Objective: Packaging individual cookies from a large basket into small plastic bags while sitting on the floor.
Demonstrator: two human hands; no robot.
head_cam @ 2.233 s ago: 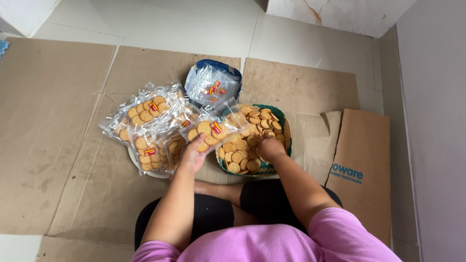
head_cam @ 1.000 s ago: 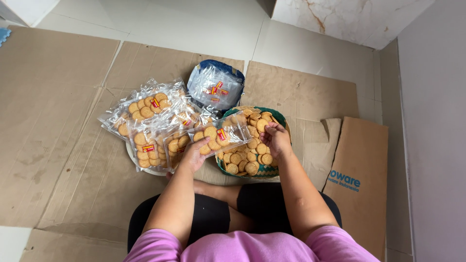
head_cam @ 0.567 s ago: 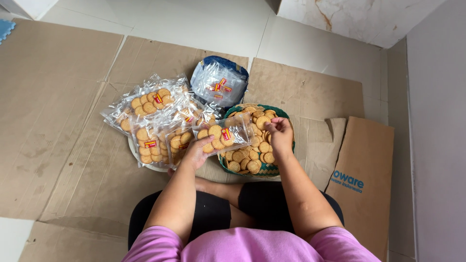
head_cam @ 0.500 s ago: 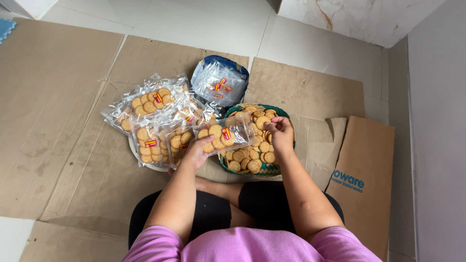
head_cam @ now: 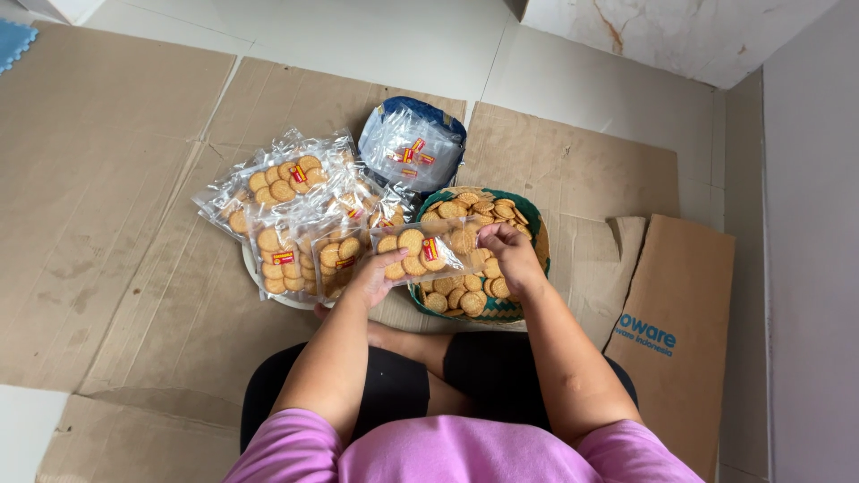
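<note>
My left hand [head_cam: 374, 279] grips the near end of a clear plastic packet of round golden biscuits [head_cam: 420, 253], its length running rightward to my right hand [head_cam: 506, 253], which pinches its open end; beneath sits the green woven basket [head_cam: 533, 215] of loose biscuits

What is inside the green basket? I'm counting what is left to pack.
The basket holds loose round biscuits, piled. The clear bag in the left hand and the right hand cover its middle, so the biscuits there and the bottom are hidden.
</note>
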